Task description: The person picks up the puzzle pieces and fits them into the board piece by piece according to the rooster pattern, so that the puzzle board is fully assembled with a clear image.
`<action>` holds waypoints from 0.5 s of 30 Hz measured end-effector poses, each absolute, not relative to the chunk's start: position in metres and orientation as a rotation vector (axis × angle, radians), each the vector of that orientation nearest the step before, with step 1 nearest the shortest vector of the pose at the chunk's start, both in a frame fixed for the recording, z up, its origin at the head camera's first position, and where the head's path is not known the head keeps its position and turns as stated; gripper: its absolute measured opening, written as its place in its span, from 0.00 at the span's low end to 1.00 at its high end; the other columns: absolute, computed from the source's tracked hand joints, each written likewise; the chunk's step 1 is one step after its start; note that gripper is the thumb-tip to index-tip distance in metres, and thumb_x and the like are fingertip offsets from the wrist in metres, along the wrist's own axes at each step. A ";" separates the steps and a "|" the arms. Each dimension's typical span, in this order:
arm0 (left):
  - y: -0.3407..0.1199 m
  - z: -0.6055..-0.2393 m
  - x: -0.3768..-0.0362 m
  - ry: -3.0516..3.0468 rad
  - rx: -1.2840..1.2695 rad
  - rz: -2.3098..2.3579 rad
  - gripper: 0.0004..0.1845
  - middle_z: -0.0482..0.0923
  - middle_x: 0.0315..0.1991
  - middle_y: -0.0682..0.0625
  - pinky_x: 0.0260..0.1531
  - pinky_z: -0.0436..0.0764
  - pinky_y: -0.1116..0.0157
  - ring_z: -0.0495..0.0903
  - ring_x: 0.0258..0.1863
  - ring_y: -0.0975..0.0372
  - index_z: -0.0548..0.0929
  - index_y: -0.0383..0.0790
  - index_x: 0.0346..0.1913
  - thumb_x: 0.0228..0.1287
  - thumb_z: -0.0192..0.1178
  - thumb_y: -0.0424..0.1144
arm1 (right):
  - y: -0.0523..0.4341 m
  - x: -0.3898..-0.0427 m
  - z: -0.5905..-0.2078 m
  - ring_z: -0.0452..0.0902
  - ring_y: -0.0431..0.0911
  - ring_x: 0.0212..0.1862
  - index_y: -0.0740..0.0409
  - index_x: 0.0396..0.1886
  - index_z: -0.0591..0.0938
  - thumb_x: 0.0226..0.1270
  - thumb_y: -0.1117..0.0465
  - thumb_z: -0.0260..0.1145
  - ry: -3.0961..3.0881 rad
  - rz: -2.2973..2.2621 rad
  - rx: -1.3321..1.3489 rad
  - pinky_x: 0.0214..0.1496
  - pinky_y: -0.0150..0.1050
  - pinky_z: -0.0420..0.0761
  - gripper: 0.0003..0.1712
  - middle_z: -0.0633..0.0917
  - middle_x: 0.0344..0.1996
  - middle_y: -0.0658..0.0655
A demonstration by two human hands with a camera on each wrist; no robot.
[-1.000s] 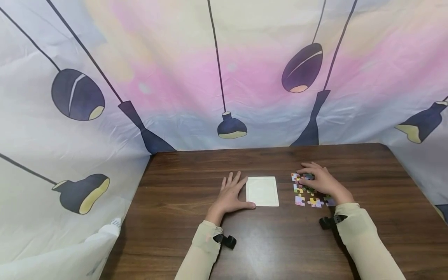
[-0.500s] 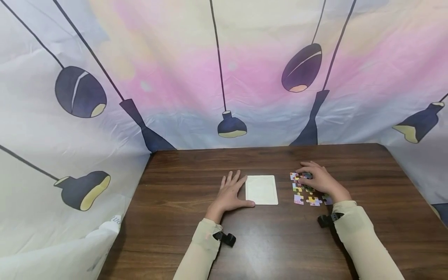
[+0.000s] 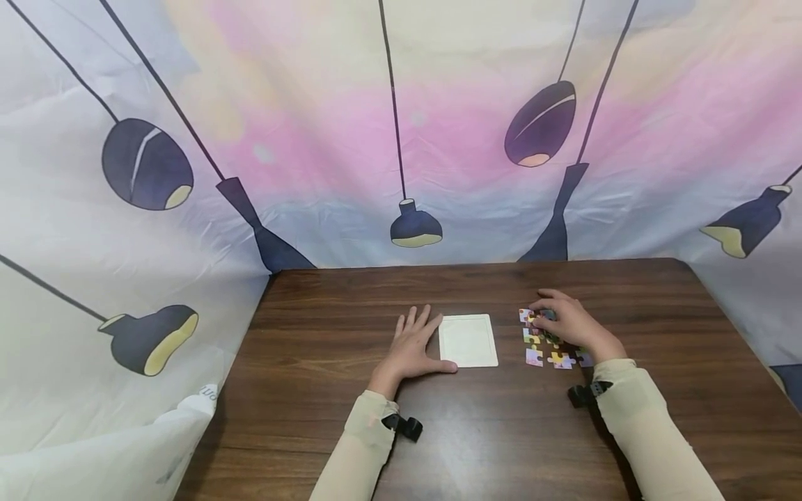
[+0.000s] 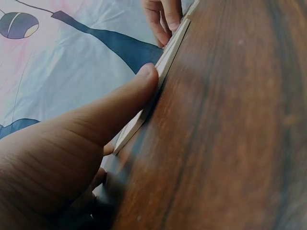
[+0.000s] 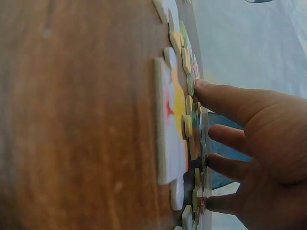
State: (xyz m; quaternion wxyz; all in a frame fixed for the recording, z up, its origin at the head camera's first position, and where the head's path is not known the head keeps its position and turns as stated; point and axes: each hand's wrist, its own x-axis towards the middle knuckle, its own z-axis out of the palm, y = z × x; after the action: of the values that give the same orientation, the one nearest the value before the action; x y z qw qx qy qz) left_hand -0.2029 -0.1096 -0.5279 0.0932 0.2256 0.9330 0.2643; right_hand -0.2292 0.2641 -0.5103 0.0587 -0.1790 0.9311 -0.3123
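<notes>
A square white tray (image 3: 468, 341) with a shallow rim lies flat on the brown wooden table. Beside its left edge rests my left hand (image 3: 410, 348), fingers spread and straight, thumb on the near-left corner; the left wrist view shows this thumb (image 4: 127, 103) against the rim. To the right of the tray lie several colourful jigsaw puzzle pieces (image 3: 562, 360). Above them my right hand (image 3: 573, 323) reaches down, hiding some. In the right wrist view its thumb (image 5: 225, 98) and fingertips touch pieces, spread apart, while a yellow-and-white piece (image 5: 170, 129) lies nearest the camera.
The wooden table (image 3: 489, 445) extends around both hands. A fabric backdrop (image 3: 313, 125) printed with hanging lamps rises behind the table and along its left side. Each wrist carries a black camera, one on the left (image 3: 407, 428) and one on the right (image 3: 583, 396).
The head view has shifted slightly. Both hands, the tray and the puzzle pieces keep practically the same places relative to each other.
</notes>
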 end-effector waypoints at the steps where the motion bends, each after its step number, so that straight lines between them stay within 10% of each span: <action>1: -0.110 -0.528 -0.203 2.770 0.670 0.778 0.61 0.43 0.86 0.42 0.81 0.35 0.42 0.34 0.85 0.45 0.58 0.47 0.85 0.55 0.77 0.67 | 0.264 -0.229 -0.511 0.56 0.78 0.74 0.66 0.63 0.84 0.77 0.62 0.68 2.822 -0.944 -0.542 0.73 0.81 0.47 0.20 0.63 0.76 0.78; 15: -0.110 -0.532 -0.203 2.772 0.663 0.775 0.62 0.42 0.86 0.44 0.81 0.34 0.43 0.33 0.85 0.46 0.58 0.49 0.86 0.53 0.77 0.68 | 0.262 -0.227 -0.511 0.57 0.79 0.73 0.68 0.61 0.84 0.75 0.62 0.70 2.834 -0.935 -0.523 0.70 0.79 0.60 0.21 0.65 0.74 0.79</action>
State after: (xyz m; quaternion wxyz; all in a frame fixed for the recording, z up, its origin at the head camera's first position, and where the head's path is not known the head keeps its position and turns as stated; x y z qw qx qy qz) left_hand -0.2027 -0.1103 -0.5324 0.0935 0.2236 0.9343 0.2613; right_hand -0.2274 0.2623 -0.5105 0.0560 -0.1725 0.9339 -0.3080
